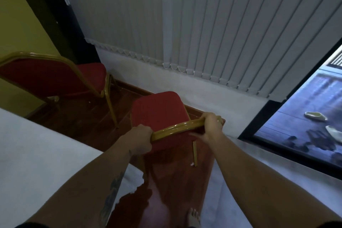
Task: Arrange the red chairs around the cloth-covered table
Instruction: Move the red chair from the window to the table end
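A red chair (159, 111) with a gold frame stands in front of me on the dark wooden floor. My left hand (141, 138) grips the left end of its gold top rail. My right hand (211, 122) grips the right end of the same rail. A second red chair (48, 76) with a gold frame stands further left near the yellow wall. The cloth-covered table (37, 153) fills the lower left, its white cloth hanging to the floor beside my left arm.
Grey vertical blinds (185, 24) cover the wall ahead, above a pale low wall. A dark-framed doorway (296, 126) at the right opens onto a deck with sandals. A pale ledge runs along the right. My bare foot (193, 217) is on the floor below.
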`<state>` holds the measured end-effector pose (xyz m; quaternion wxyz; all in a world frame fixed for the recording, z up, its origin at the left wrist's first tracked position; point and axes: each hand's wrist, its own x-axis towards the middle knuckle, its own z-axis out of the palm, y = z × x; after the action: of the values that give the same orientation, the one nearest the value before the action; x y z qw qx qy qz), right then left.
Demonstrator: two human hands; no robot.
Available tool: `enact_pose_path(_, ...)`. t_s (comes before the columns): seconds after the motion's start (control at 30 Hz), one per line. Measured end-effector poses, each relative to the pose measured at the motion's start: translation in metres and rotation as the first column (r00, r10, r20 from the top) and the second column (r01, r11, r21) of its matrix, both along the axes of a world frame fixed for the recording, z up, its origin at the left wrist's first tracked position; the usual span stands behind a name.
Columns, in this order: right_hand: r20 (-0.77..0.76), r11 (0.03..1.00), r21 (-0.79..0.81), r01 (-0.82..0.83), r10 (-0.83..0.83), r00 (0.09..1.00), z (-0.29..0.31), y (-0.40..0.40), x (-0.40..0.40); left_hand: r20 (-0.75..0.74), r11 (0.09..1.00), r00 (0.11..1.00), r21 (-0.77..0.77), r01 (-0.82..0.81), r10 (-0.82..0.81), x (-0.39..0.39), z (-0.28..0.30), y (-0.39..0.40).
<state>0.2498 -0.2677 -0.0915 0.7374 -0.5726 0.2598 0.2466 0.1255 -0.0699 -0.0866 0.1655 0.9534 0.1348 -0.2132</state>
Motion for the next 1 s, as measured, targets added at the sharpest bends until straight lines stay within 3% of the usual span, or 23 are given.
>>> enact_pose_path(0.27,0.045,0.998,-0.01,-0.069,0.07,0.997,-0.009,-0.017,0.036,0.015,0.998,0.999,0.061,0.033,-0.034,0.016,0.013,-0.034)
enact_pose_path(0.47,0.08,0.98,-0.035,-0.195,0.197,0.977,-0.007,0.007,0.072,-0.022,0.995,0.998,0.088,-0.049,0.051,0.033,0.017,-0.024)
enact_pose_path(0.8,0.094,0.856,-0.061,-0.513,0.517,0.851,0.0,0.067,0.143,-0.071,0.982,0.98,0.06,-0.181,0.185,0.06,0.031,-0.016)
enact_pose_path(1.0,0.084,0.809,-0.093,-0.58,0.587,0.805,-0.002,0.104,0.153,-0.106,0.967,0.961,0.039,-0.252,0.254,0.063,0.028,-0.004)
